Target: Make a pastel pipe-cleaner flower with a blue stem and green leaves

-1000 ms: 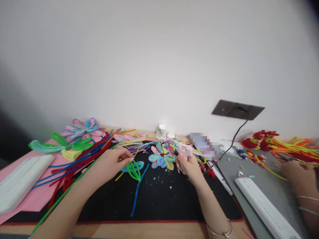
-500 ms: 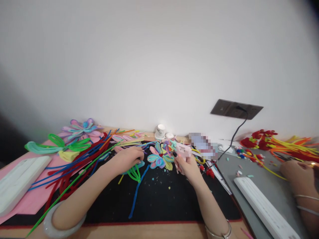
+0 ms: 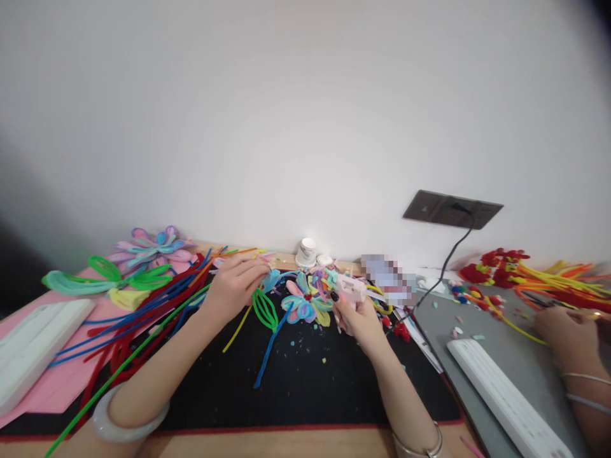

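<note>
My right hand (image 3: 358, 317) is wrapped round a pale pink glue gun (image 3: 352, 289), its mint-coloured nozzle end pointing left. Close under the nozzle lies a pipe-cleaner flower (image 3: 305, 305) with pink, blue and yellow petals and a blue stem. My left hand (image 3: 236, 283) is closed, fingertips together above a light blue fuzzy piece (image 3: 272, 280); what they pinch is too small to make out. Below those fingers, a looped green pipe-cleaner leaf (image 3: 265, 312) joins a blue stem (image 3: 267, 356) on the black mat (image 3: 324, 388).
Blue, red and green pipe cleaners (image 3: 128, 318) lie left, beside finished flowers (image 3: 155, 245) and a white box (image 3: 41, 350). A paper cup (image 3: 306, 252) stands by the wall. At right are a black cord (image 3: 447, 261), a white power strip (image 3: 506, 401) and another person's hand (image 3: 570, 334).
My left hand has lifted and moved left, off the leaf. The green leaf and blue stem have shifted slightly right and up. My right hand with the glue gun has hardly moved.
</note>
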A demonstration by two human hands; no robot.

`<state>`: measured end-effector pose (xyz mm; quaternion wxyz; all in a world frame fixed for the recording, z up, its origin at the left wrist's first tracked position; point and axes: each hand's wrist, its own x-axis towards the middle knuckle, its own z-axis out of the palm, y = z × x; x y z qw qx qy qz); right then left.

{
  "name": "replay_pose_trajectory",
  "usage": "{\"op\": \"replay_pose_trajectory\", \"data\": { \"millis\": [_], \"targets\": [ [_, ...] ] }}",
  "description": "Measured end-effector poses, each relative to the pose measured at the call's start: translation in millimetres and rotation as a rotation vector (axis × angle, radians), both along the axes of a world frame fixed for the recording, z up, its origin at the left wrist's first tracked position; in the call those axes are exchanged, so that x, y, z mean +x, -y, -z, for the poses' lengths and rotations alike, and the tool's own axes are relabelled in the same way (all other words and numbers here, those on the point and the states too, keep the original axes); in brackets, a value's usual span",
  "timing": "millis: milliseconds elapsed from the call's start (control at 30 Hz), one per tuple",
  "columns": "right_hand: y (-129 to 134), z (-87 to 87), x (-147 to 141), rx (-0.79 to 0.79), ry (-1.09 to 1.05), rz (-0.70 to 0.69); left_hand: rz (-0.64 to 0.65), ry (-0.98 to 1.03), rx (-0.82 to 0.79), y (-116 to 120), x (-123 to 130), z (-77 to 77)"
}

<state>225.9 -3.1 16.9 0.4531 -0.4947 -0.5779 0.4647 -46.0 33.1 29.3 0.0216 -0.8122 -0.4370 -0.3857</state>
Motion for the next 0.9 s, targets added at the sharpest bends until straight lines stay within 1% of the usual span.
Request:
{"op": "replay_pose_trajectory", "data": {
  "millis": [67,133,200,233,300,367,500,633,800,900],
  "targets": [
    [-0.6,1.0,0.6,-0.004,0.003,0.0,-0.107,0.073,0.026,1.1,0.3,-1.1],
    [-1.3,2.6,1.5,0.001,-0.002,-0.001,-0.242,0.175,0.026,3.8,1.2,-4.3],
    [-1.7,4.0,2.2,0.005,-0.015,-0.004,-0.349,0.303,-0.023,7.8,2.9,-8.9],
    [-1.6,4.2,2.3,0.004,-0.026,-0.01,-0.371,0.374,-0.073,9.9,4.1,-11.2],
    [-0.7,3.5,1.7,-0.005,-0.058,-0.035,-0.335,0.512,-0.211,13.2,7.3,-13.9],
    [1.2,1.5,0.4,-0.044,-0.105,-0.072,-0.246,0.636,-0.345,14.8,11.6,-13.0],
    [5.7,-1.9,-2.1,-0.162,-0.152,-0.187,-0.098,0.831,-0.53,13.9,20.9,-2.3],
    [7.2,-0.4,-3.1,-0.203,-0.078,-0.272,-0.022,0.928,-0.579,15.4,26.6,7.9],
    [6.0,2.7,-4.1,-0.236,-0.04,-0.275,-0.012,1.022,-0.582,17.5,28.9,13.2],
    [6.2,3.4,-4.3,-0.216,-0.042,-0.303,-0.004,1.179,-0.577,14.0,30.7,15.6]
  ]
}}
